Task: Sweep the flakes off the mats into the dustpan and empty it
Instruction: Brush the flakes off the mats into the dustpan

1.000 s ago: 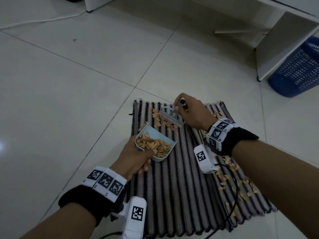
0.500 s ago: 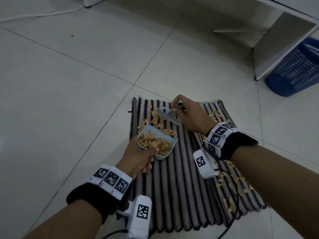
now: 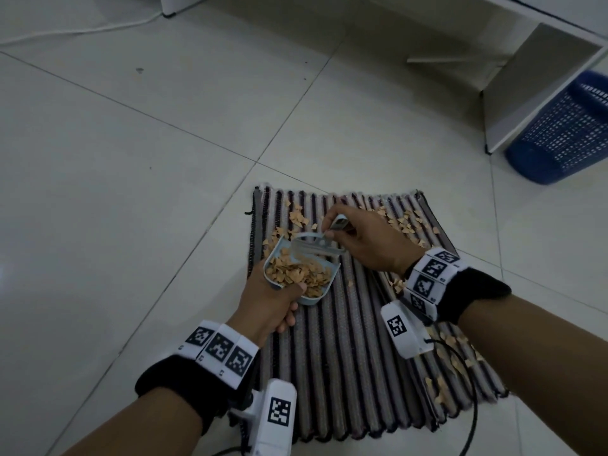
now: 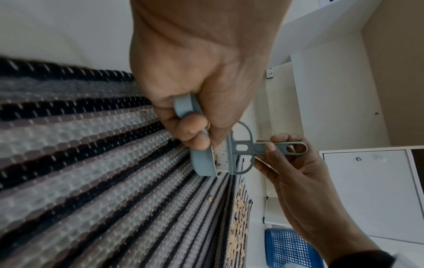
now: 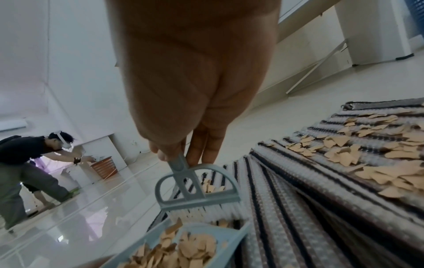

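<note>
A striped grey and black mat (image 3: 342, 363) lies on the tiled floor. My left hand (image 3: 268, 304) grips the handle of a light blue dustpan (image 3: 316, 299), which is full of tan flakes (image 3: 296, 273). My right hand (image 3: 368, 241) pinches the handle of a small blue brush (image 3: 317, 246), whose white bristles (image 5: 199, 211) sit at the dustpan's mouth. In the left wrist view the brush (image 4: 241, 150) stands against the dustpan (image 4: 203, 164). More loose flakes (image 3: 404, 222) lie on the mat's far right part and along its right edge (image 3: 457, 357).
A blue mesh basket (image 3: 566, 130) stands at the right beside a white cabinet (image 3: 533, 80). A white cable (image 3: 82, 29) runs across the floor at the far left. In the right wrist view another person (image 5: 25, 163) bends over an orange basket (image 5: 104, 167) far off.
The brush has swept toward me, pushing flakes from in front of the dustpan into it; its bristles now sit at the dustpan's mouth. Both hands keep their grips.
</note>
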